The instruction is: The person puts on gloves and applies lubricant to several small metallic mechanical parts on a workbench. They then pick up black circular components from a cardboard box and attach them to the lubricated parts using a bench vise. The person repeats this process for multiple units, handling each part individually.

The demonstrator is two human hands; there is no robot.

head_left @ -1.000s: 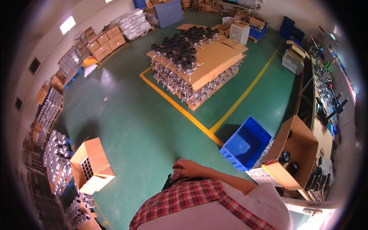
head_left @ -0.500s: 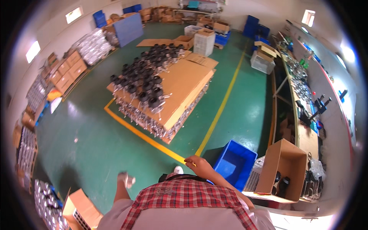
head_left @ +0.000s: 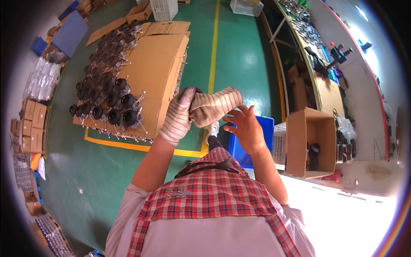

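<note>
My left hand [head_left: 176,118] wears a striped knit work glove and is closed on a second striped work glove [head_left: 217,104], held up in front of me. That loose glove's cuff points to the right. My right hand [head_left: 246,128] is bare, its fingers apart, just beside and below the cuff. Whether its fingertips touch the cuff I cannot tell. Both hands are above the floor, in front of my red checked apron [head_left: 205,192].
Left of my hands, a cardboard-topped stack [head_left: 147,64] bears many black-wheeled casters [head_left: 112,99]. A blue bin [head_left: 264,128], a cardboard box [head_left: 295,145] with dark parts and a long workbench [head_left: 327,92] stand to the right. Yellow lines [head_left: 212,51] mark the green floor.
Both hands have come up and together in front of me, and the second glove now shows in my left hand. My view has turned right and downward.
</note>
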